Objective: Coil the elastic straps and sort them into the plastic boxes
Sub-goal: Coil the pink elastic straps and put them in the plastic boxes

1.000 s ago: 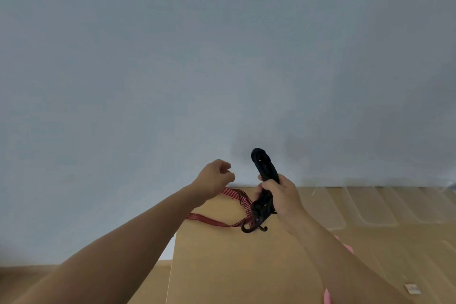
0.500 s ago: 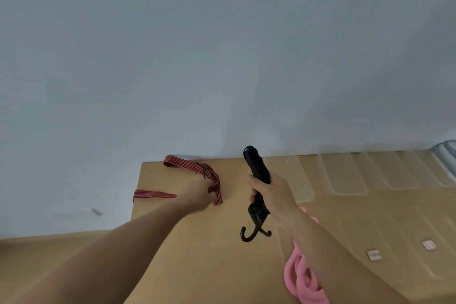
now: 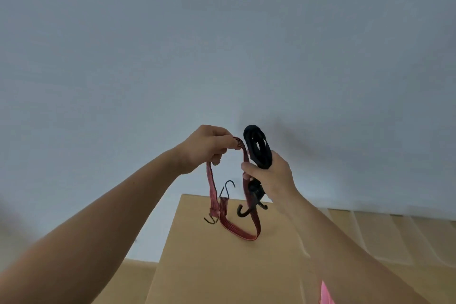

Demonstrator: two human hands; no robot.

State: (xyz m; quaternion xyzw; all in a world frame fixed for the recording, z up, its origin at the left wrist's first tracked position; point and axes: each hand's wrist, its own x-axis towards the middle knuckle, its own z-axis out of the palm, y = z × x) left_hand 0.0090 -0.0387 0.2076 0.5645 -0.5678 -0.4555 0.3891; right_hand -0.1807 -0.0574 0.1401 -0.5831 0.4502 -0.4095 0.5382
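Head view
Left grip: raised before the pale grey wall, clenched on the top bend of the red striped flat elastic strap.
Right grip: just beside the left grip, wrapped round the black coiled elastic strap, thumb also pinching the red strap.
Red strap: hangs in a loop below both grips, its wire hooks dangling over the light wooden desk.
Clear plastic boxes: on the desk, low to the right of the right grip.

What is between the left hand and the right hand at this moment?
In the head view, a short arch of the red striped strap joins the left hand to the right hand, which also holds the coiled black strap.
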